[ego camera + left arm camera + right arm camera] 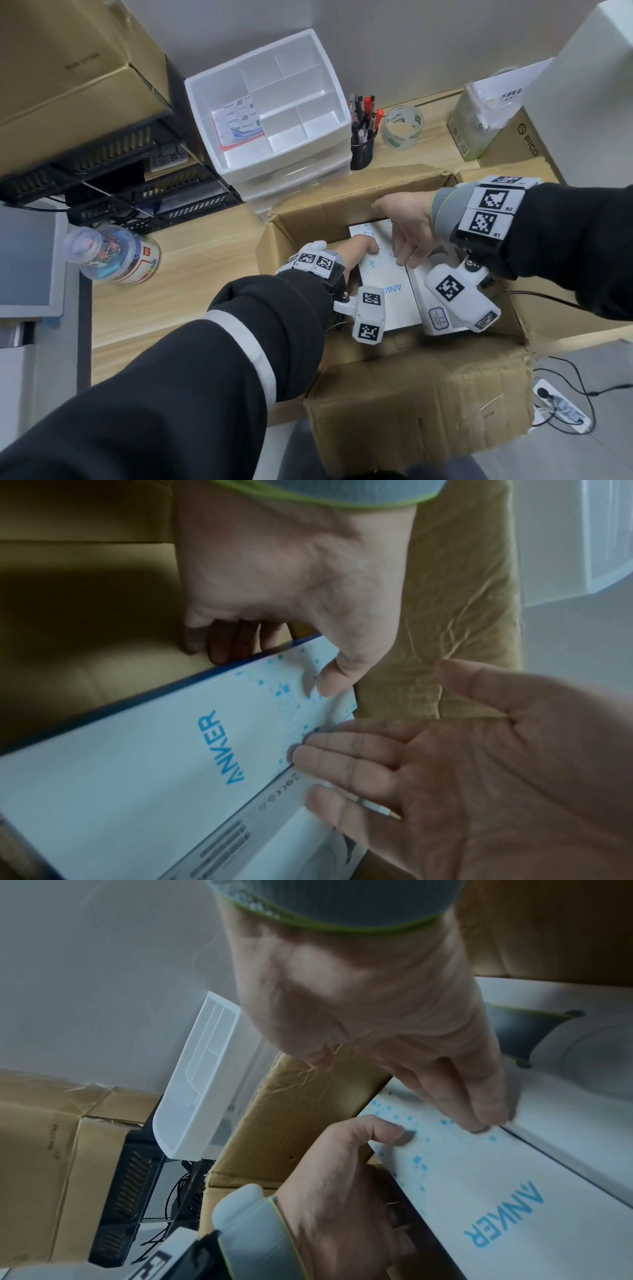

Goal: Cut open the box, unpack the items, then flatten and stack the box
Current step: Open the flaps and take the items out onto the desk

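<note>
The open cardboard box [414, 404] stands on the desk's front edge with its flaps spread. Inside lies a white Anker box [397, 308] with blue dots [137, 764] [496, 1191]. A second white box [418, 294] [582, 1110] lies against its right side. My left hand [359, 250] [479, 764] [335, 1191] grips the Anker box's left edge, one finger on top and the others down the side. My right hand [407, 236] [291, 574] [377, 1001] pinches the opposite edge, thumb on the top face, fingertips in the gap between the two white boxes.
Behind the box stand a white drawer organiser [270, 102], a black pen cup [361, 144], a tape roll [402, 126] and a Pico carton [513, 137]. A jar of clips [109, 255] and black trays [102, 164] are at the left. A power strip [561, 407] lies on the floor.
</note>
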